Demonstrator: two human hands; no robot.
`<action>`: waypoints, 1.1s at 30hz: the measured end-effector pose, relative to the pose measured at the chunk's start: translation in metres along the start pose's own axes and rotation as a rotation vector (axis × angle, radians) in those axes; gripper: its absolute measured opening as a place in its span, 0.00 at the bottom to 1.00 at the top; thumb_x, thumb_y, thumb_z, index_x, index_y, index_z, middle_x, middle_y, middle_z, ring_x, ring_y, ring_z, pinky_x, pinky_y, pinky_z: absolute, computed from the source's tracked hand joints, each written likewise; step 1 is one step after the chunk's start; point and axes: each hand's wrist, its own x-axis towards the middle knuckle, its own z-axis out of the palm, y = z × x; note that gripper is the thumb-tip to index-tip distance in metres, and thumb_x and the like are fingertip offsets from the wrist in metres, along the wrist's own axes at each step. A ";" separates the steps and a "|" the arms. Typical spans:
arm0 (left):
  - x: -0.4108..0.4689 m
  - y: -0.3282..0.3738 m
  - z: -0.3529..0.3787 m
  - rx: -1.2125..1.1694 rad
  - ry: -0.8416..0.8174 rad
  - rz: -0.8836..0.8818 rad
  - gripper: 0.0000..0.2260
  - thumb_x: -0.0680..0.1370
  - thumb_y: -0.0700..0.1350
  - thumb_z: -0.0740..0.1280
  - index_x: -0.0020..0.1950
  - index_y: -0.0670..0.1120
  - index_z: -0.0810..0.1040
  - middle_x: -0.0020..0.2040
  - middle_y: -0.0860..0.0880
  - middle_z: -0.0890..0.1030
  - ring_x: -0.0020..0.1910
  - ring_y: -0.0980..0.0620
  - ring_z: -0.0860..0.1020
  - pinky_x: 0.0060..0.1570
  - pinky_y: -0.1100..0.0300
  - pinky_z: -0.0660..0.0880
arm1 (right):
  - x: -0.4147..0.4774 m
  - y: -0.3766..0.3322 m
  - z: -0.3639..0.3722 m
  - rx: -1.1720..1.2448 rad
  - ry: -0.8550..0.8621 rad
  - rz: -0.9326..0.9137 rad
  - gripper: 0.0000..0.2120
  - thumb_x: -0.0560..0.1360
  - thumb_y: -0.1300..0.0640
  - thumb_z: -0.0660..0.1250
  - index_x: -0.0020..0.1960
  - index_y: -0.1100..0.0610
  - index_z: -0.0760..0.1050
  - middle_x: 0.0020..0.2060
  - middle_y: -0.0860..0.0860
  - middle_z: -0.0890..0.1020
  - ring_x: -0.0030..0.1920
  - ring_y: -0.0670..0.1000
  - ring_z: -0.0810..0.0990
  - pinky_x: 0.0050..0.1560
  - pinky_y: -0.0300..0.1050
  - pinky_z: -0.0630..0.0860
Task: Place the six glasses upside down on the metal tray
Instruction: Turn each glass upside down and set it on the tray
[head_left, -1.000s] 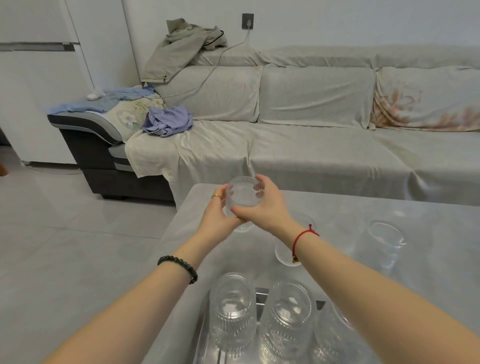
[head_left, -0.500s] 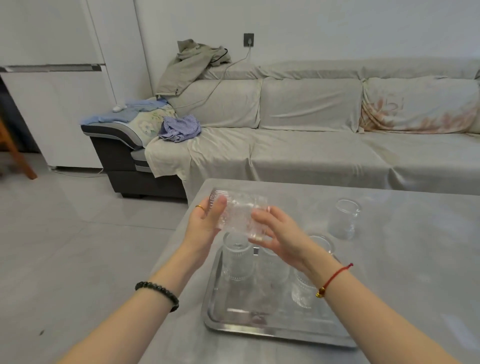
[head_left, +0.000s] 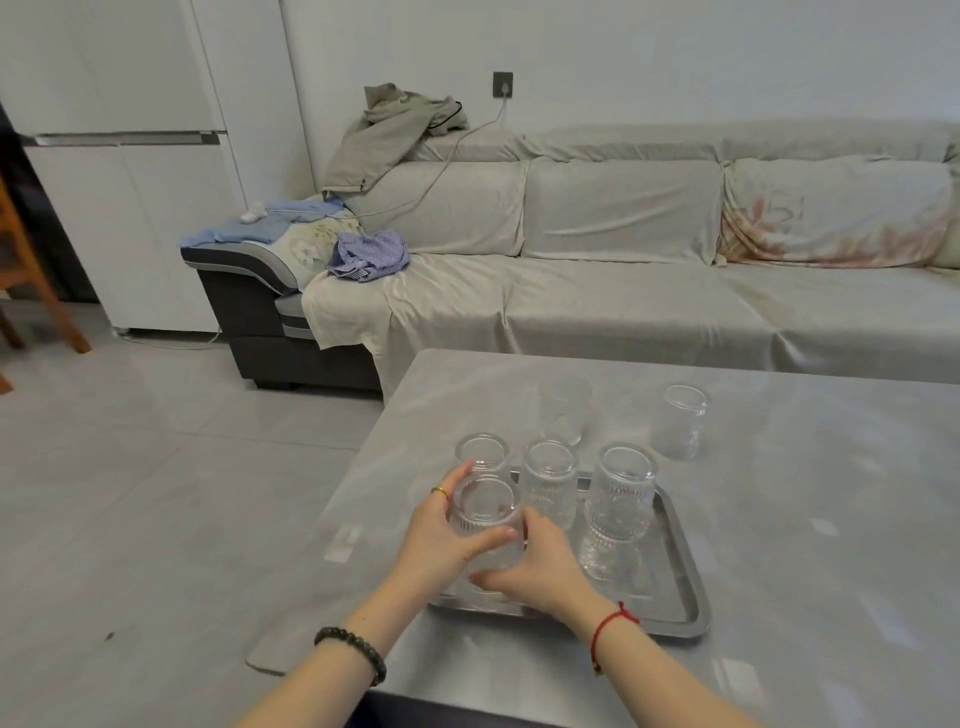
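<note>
1. The fourth glass (head_left: 485, 519) is being held upside down by both hands over the near left corner of the metal tray (head_left: 680, 587); its base is facing up, and I cannot tell if its rim is already touching the tray.
2. The left hand (head_left: 441, 540) is wrapping around the left side of this glass, and the right hand (head_left: 535, 569) is gripping it low on the right side. Two hands are probably giving a steadier, softer landing on the metal.
3. Three ribbed glasses are already standing inverted in the far row of the tray: the left one (head_left: 482, 457), the middle one (head_left: 549, 483) and the right one (head_left: 621, 493). The held glass is going just in front of the left one, so a near row seems to be starting.
4. The gap to the far row is small, so the glasses may knock together.
5. Two more glasses (head_left: 565, 410) (head_left: 683, 421) are waiting upright on the grey table (head_left: 831, 519), behind the tray and apart from it.
6. A covered sofa (head_left: 623, 291) is standing beyond the table and is not disturbing anything.
</note>
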 end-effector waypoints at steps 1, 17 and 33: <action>-0.002 -0.006 0.002 0.002 0.028 -0.038 0.39 0.59 0.44 0.79 0.66 0.54 0.65 0.57 0.61 0.73 0.59 0.61 0.72 0.57 0.71 0.67 | 0.000 0.004 0.005 0.018 0.024 0.012 0.22 0.53 0.52 0.76 0.39 0.44 0.67 0.37 0.38 0.75 0.37 0.31 0.74 0.34 0.22 0.67; -0.008 -0.037 -0.005 0.197 0.025 -0.066 0.25 0.60 0.47 0.77 0.48 0.66 0.69 0.47 0.66 0.76 0.51 0.62 0.77 0.48 0.72 0.71 | 0.011 0.011 0.021 -0.052 -0.068 -0.013 0.24 0.65 0.58 0.72 0.59 0.58 0.69 0.56 0.53 0.78 0.56 0.50 0.76 0.57 0.42 0.72; 0.147 0.056 0.020 0.427 -0.127 0.016 0.27 0.74 0.49 0.65 0.69 0.42 0.62 0.70 0.45 0.68 0.69 0.49 0.66 0.66 0.58 0.61 | 0.111 -0.001 -0.143 -0.023 0.208 0.053 0.27 0.68 0.58 0.72 0.64 0.57 0.67 0.56 0.57 0.75 0.53 0.54 0.76 0.53 0.47 0.74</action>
